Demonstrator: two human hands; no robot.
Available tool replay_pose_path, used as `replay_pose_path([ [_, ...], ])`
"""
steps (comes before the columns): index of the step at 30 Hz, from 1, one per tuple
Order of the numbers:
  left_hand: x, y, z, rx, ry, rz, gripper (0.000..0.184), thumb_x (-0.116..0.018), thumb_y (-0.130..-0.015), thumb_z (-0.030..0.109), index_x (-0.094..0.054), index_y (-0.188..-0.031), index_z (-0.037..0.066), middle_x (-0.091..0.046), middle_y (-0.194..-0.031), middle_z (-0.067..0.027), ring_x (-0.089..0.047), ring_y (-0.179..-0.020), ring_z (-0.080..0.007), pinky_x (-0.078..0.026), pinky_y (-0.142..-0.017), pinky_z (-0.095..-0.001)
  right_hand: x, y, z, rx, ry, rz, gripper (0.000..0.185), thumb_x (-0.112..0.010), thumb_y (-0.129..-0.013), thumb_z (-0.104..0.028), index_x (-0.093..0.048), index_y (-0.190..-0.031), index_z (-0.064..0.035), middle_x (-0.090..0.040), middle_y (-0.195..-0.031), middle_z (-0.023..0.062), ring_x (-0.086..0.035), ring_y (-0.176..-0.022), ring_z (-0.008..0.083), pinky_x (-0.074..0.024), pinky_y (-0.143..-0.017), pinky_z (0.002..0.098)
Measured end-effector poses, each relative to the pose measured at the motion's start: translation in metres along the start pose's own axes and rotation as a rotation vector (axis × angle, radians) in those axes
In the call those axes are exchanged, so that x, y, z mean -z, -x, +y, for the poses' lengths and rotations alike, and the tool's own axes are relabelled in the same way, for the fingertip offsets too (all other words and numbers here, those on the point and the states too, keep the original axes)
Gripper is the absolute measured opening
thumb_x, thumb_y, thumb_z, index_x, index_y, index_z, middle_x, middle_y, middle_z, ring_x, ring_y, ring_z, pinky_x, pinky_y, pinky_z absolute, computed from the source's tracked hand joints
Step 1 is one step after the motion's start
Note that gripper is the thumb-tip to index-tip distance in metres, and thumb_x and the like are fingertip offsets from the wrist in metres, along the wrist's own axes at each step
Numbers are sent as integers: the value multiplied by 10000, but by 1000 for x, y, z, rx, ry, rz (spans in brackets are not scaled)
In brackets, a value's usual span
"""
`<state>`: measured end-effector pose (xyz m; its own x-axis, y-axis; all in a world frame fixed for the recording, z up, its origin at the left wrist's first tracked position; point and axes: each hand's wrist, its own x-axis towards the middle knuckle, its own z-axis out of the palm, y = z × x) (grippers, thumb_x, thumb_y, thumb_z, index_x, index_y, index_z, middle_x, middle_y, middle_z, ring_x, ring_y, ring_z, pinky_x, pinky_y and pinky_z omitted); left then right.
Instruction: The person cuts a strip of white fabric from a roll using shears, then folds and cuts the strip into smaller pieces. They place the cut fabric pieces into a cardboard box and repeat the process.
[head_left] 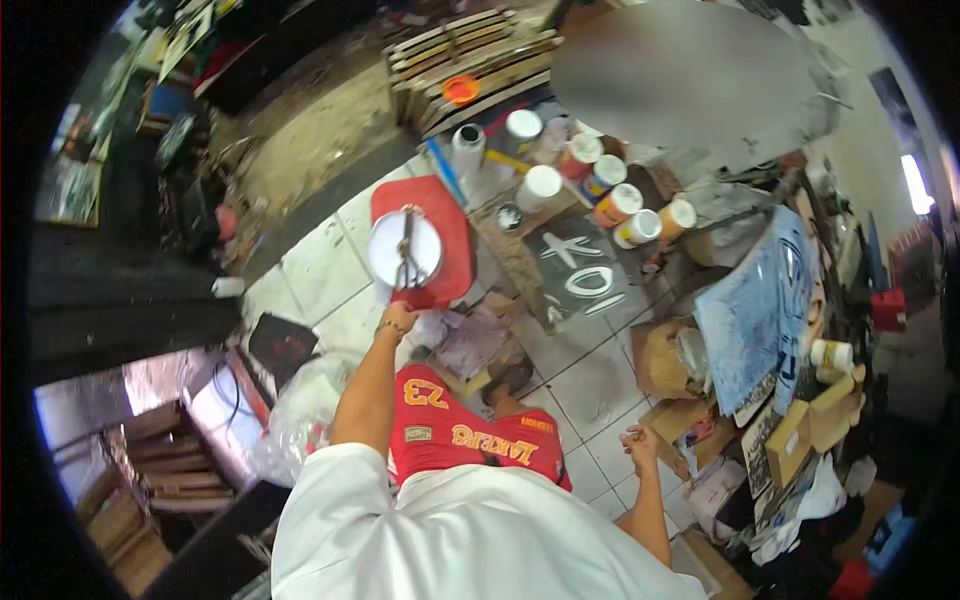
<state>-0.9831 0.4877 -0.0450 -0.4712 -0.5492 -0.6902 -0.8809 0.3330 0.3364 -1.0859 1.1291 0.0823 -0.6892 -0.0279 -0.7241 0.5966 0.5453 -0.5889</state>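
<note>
Our white shirt (480, 540) is nearest. Our left hand (401, 314), we cannot tell its pinch, meets the red board (457, 235)'s edge, near one tool (405, 248) upon one white tub (384, 243); right hand (641, 446) half-curls beside open tiles (588, 385).

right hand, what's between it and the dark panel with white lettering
In the head view, only floor tiles show between the right hand and the dark panel; nothing is seen lying there.

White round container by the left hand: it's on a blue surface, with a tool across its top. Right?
Only the colour is wrong: the surface is red, as the head view shows. The white round container by the left hand is on it, with a tool across its top.
</note>
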Motion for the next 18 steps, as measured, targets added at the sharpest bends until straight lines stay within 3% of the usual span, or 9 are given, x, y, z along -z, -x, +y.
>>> replay_pose_path([
  [4, -15, -15, -30, 61, -79, 60, 321, -678, -837, 357, -740, -1069, 143, -710, -1071, -177, -672, -1041, -338, -527, -916, -421, -1, -7, -10, 48, 46, -60, 243, -785, -766, -47, -615, -938, -31, -605, -738, 5, -631, -683, 116, -477, -565, 243],
  [6, -10, -35, -29, -80, -27, 144, 333, -673, -832, 346, -738, -1078, 131, -705, -1070, -187, -676, -1013, -354, -533, -898, -431, -15, -11, -14, 80, 121, -190, 213, -793, -761, -52, -638, -904, -24, -636, -759, 22, -637, -680, 118, -484, -587, 237],
  [8, 3, -47, -7, -95, 61, 172, 312, -658, -833, 320, -742, -1051, 114, -705, -1051, -192, -668, -1007, -376, -525, -904, -448, -33, -3, -27, 95, 196, -221, 194, -791, -766, -53, -647, -890, -14, -642, -756, 27, -635, -674, 116, -486, -588, 239],
  [10, 12, -61, 17, -156, 35, 338, 282, -645, -845, 271, -708, -1032, 69, -689, -1057, -213, -643, -1028, -407, -515, -901, -477, -56, -15, -41, 121, 283, -256, 177, -789, -770, -54, -656, -877, -4, -649, -753, 33, -634, -669, 115, -487, -589, 240],
  [12, 8, -85, 24, -189, -21, 335, 342, -687, -819, 266, -672, -1051, 15, -670, -1055, -258, -642, -1017, -409, -528, -885, -470, -75, -25, -41, 294, 388, -327, 170, -782, -792, -68, -673, -896, 9, -665, -748, 48, -625, -652, 109, -502, -580, 256],
  [15, -9, -103, 21, -208, -63, 430, 389, -722, -807, 279, -649, -1075, 5, -646, -1053, -249, -651, -972, -414, -539, -859, -475, -133, -50, -46, 239, 306, -379, 143, -766, -822, -91, -684, -906, -8, -675, -748, 45, -612, -636, 105, -502, -569, 263],
  [17, -11, -100, 23, -184, -80, 489, 399, -728, -806, 276, -642, -1094, 13, -636, -1053, -242, -653, -956, -416, -542, -845, -478, -182, -75, -47, 86, 399, -348, 185, -751, -851, -184, -688, -903, -17, -663, -729, 70, -621, -632, 139, -508, -581, 312],
  [18, -12, -98, 22, -199, -88, 508, 397, -732, -802, 262, -634, -1108, 30, -628, -1052, -238, -653, -940, -418, -543, -830, -481, -204, -88, -51, 418, 646, -327, 231, -739, -859, -232, -684, -901, -11, -656, -724, 96, -631, -633, 183, -508, -594, 339],
])
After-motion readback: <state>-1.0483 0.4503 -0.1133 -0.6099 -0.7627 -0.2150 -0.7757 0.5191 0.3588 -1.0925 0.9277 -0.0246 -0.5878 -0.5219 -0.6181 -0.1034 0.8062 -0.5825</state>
